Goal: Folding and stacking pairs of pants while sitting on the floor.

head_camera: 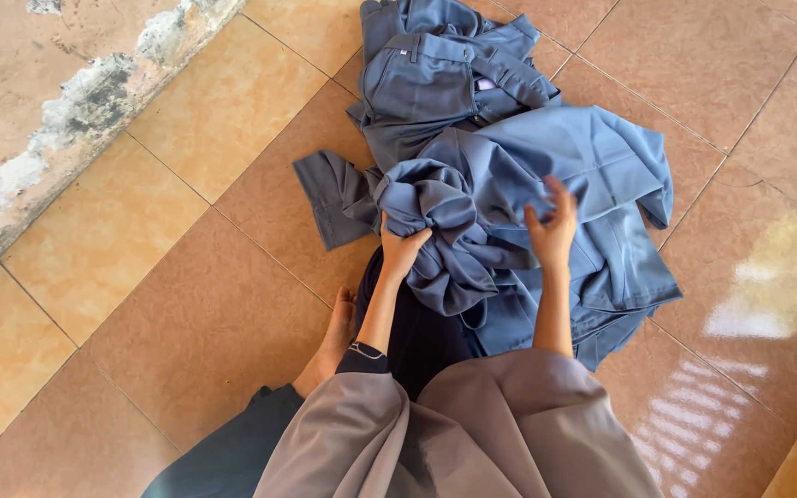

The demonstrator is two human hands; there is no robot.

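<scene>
A heap of blue-grey garments lies on the tiled floor in front of me. My left hand grips a bunched, crumpled part of one blue-grey garment at the near side of the heap. My right hand rests on the same cloth a little to the right, fingers spread and partly curled into the fabric. A pair of folded blue-grey trousers with a waistband and pocket lies at the far end of the heap.
The brown and tan floor tiles run all around. A stained, peeling wall base crosses the upper left. My bare foot and grey skirt are at the bottom. Glare lies on the tiles at right.
</scene>
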